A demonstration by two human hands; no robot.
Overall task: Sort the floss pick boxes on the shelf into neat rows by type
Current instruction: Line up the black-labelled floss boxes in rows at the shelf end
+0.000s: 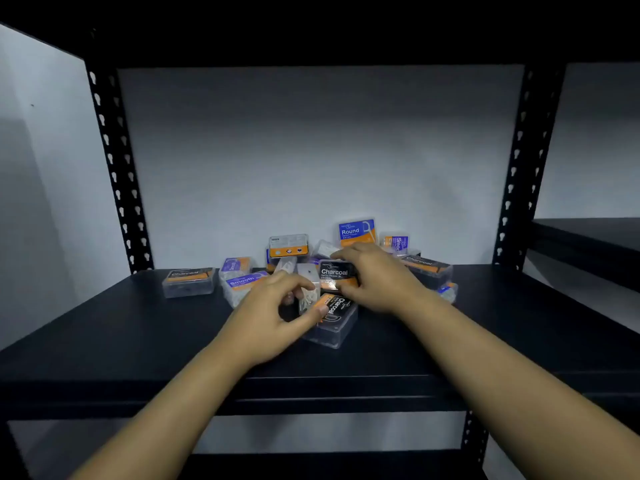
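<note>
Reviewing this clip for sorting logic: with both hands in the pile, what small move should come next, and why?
Probably lift the Charcoal box that the right hand grips out of the pile and set it beside the lone Charcoal box lying at the left. The boxes are still jumbled, and that one could start a Charcoal row.

The light is dim and cool where I stand. The pale back wall (318,150) catches most of it, while the shelf (104,341) stays nearly black. My view bends at the edges, bowing the uprights (116,168). The box labels (334,271) look soft and slightly blurred.
</note>
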